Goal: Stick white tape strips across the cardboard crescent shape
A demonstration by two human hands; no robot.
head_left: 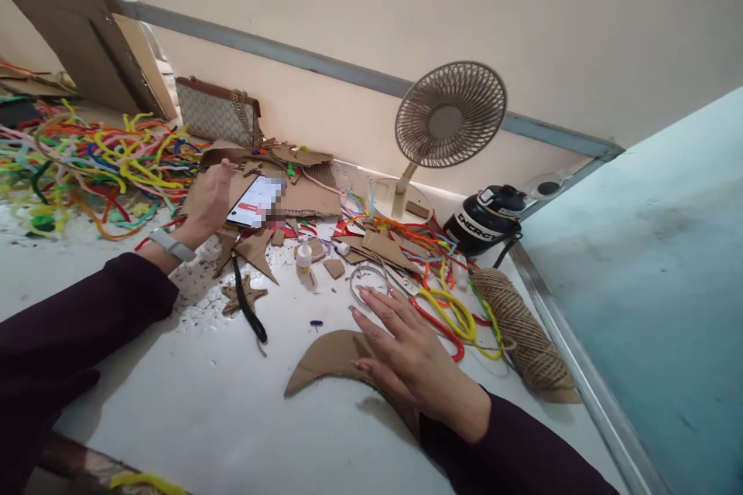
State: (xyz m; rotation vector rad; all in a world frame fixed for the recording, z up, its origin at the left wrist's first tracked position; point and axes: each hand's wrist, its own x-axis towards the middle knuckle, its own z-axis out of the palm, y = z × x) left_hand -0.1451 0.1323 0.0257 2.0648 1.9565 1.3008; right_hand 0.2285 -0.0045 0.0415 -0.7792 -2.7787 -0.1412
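Note:
A phone (pixel 254 203) with a lit screen lies on cardboard, and my left hand (pixel 210 201) is raised at its left edge, holding nothing that I can see. My right hand (pixel 403 348) hovers or rests, fingers spread, over a crescent-shaped cardboard piece (pixel 328 356); whether it touches the piece is unclear. Just beyond its fingertips lies a grey ring (pixel 367 284), near red-handled scissors (pixel 446 329). A cardboard star (pixel 244 296) lies left of centre with a black-handled tool (pixel 248 305) beside it. A small white glue bottle (pixel 303 257) stands upright near the middle.
Many coloured pipe cleaners (pixel 116 162) pile up at the left. A handbag (pixel 217 112) and a fan (pixel 451 120) stand by the wall. At the right are a black bottle (pixel 479 220) and a twine roll (pixel 522 329). Cardboard scraps (pixel 383 247) lie mid-table.

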